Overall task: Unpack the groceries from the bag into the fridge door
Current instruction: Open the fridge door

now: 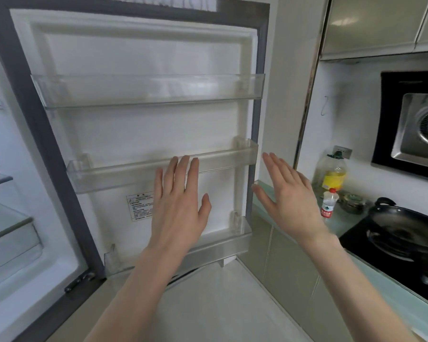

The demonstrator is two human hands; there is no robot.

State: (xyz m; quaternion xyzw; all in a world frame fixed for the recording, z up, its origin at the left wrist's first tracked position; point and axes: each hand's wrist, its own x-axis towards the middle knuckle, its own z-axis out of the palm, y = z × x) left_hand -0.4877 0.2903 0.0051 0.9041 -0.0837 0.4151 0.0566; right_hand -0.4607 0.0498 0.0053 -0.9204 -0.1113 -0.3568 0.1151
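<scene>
The fridge door [139, 58] stands wide open in front of me, its white inner face towards me. It carries three clear shelves: a top shelf [148, 91], a middle shelf [114, 174] and a bottom shelf [220, 253]. All three hold nothing. My left hand [177, 208] is raised flat in front of the middle shelf, fingers straight and holding nothing. My right hand [288, 196] is raised flat beside the door's right edge, fingers straight, also holding nothing. No bag and no groceries are in view.
The fridge interior with glass shelves [3, 225] lies at the left. To the right runs a counter [391, 297] with a black wok [405, 230] on a hob, an oil bottle [332, 174], a small water bottle [329, 203] and a range hood [420, 129] above.
</scene>
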